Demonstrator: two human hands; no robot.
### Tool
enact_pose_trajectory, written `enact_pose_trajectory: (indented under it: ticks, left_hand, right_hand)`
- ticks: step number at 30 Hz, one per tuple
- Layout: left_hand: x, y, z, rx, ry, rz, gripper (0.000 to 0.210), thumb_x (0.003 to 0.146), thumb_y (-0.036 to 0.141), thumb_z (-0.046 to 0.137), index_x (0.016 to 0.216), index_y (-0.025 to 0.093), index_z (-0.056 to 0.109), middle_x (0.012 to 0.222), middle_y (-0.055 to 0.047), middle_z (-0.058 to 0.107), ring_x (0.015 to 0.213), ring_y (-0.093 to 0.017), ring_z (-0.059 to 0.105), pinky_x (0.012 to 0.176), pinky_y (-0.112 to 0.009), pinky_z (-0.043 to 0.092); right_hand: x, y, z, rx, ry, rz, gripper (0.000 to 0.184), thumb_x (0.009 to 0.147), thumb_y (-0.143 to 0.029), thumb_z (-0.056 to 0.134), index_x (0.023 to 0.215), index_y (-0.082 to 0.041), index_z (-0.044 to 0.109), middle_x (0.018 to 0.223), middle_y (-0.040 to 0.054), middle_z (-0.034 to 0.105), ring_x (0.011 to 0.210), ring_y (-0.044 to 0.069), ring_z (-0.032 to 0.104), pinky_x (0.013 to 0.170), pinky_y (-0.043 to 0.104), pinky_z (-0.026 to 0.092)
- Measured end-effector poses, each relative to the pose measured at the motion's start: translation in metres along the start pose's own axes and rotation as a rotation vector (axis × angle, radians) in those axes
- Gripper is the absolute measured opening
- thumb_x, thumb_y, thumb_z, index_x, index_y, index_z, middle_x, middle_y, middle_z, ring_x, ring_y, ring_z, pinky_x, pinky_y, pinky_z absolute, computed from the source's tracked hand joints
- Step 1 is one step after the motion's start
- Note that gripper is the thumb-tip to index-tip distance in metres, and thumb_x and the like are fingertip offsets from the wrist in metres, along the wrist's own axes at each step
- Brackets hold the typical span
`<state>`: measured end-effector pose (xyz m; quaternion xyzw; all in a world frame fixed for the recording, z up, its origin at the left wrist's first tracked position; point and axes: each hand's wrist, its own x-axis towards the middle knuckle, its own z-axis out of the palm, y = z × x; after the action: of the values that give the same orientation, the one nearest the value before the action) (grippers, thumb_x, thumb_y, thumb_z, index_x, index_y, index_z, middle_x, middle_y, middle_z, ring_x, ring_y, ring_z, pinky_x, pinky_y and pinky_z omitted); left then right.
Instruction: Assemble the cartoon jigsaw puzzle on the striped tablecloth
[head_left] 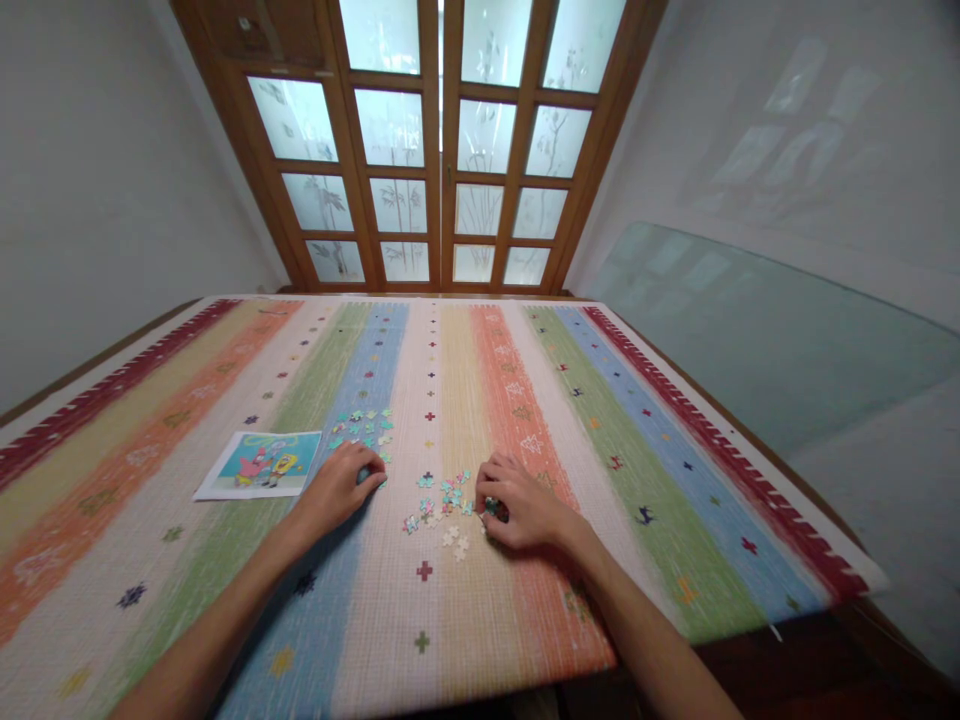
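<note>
My left hand (pixel 351 482) rests on the cloth, fingers curled in and thumb close to them. It lies just below a group of loose teal jigsaw puzzle pieces (pixel 360 426); what its fingertips press on is mostly hidden. To its right, a second cluster of puzzle pieces (pixel 448 495) lies scattered, several with coloured faces and a few pale ones (pixel 455 541) nearest me. At that cluster's right edge, my right hand (pixel 521 503) is bent, thumb and fingers closed around a puzzle piece partly hidden by them. A printed cartoon picture (pixel 266 466) lies flat left of my left hand.
A striped, patterned tablecloth (pixel 424 610) covers the large table, its front edge close to me. Beyond the far edge stand wooden doors with frosted panes (pixel 401 205). A pale glass sheet (pixel 765 340) leans along the right wall.
</note>
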<state>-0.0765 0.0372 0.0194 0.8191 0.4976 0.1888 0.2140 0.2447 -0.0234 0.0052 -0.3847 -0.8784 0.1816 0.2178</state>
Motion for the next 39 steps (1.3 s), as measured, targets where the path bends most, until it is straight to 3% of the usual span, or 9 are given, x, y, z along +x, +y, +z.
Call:
enact_pose_trajectory:
  ticks: [6, 11, 21, 29, 34, 39]
  left_hand:
    - [-0.003, 0.010, 0.002, 0.015, 0.065, 0.062, 0.018, 0.092, 0.033, 0.052, 0.087, 0.022, 0.065, 0.090, -0.008, 0.068, 0.092, -0.027, 0.061, 0.091, -0.042, 0.047]
    - [-0.007, 0.036, 0.010, -0.030, 0.020, 0.177, 0.018, 0.098, 0.029, 0.050, 0.094, 0.021, 0.065, 0.093, -0.006, 0.067, 0.093, -0.024, 0.060, 0.090, -0.040, 0.047]
    - [-0.008, 0.086, 0.062, 0.042, -0.149, 0.441, 0.011, 0.097, 0.023, 0.055, 0.097, 0.019, 0.065, 0.094, -0.006, 0.064, 0.092, -0.023, 0.058, 0.084, -0.036, 0.049]
    - [0.001, 0.096, 0.087, 0.091, -0.144, 0.447, 0.010, 0.097, 0.023, 0.055, 0.091, 0.019, 0.062, 0.095, -0.007, 0.064, 0.095, -0.024, 0.057, 0.088, -0.038, 0.049]
    - [0.002, 0.095, 0.091, 0.079, -0.128, 0.432, 0.011, 0.097, 0.022, 0.054, 0.092, 0.019, 0.064, 0.094, -0.007, 0.065, 0.093, -0.023, 0.058, 0.087, -0.037, 0.049]
    - [0.002, 0.095, 0.087, 0.050, -0.111, 0.419, 0.018, 0.100, 0.022, 0.051, 0.090, 0.018, 0.065, 0.092, -0.008, 0.065, 0.092, -0.023, 0.058, 0.086, -0.037, 0.049]
  right_hand:
    - [-0.002, 0.005, -0.012, 0.022, 0.057, 0.025, 0.020, 0.066, -0.007, 0.057, 0.079, -0.020, 0.064, 0.086, 0.0051, 0.061, 0.090, 0.024, 0.054, 0.085, 0.042, 0.042]
    - [-0.004, 0.007, -0.016, 0.017, 0.021, 0.042, 0.024, 0.063, -0.006, 0.056, 0.080, -0.020, 0.066, 0.089, 0.0048, 0.061, 0.090, 0.024, 0.054, 0.085, 0.042, 0.042]
    - [-0.003, 0.005, -0.013, -0.019, -0.022, 0.056, 0.026, 0.064, -0.007, 0.060, 0.086, -0.018, 0.069, 0.091, 0.0058, 0.061, 0.094, 0.025, 0.054, 0.088, 0.043, 0.040]
    - [-0.004, 0.008, -0.015, -0.071, -0.017, 0.086, 0.021, 0.066, -0.009, 0.061, 0.084, -0.018, 0.066, 0.092, 0.0070, 0.062, 0.093, 0.025, 0.053, 0.088, 0.041, 0.041]
    - [-0.006, 0.009, -0.015, -0.128, -0.008, 0.087, 0.020, 0.067, -0.009, 0.060, 0.084, -0.018, 0.064, 0.093, 0.0071, 0.061, 0.093, 0.025, 0.050, 0.088, 0.041, 0.040]
    - [-0.006, 0.007, -0.018, -0.045, -0.010, 0.054, 0.018, 0.066, -0.009, 0.063, 0.081, -0.018, 0.064, 0.089, 0.0052, 0.059, 0.090, 0.023, 0.052, 0.086, 0.039, 0.040]
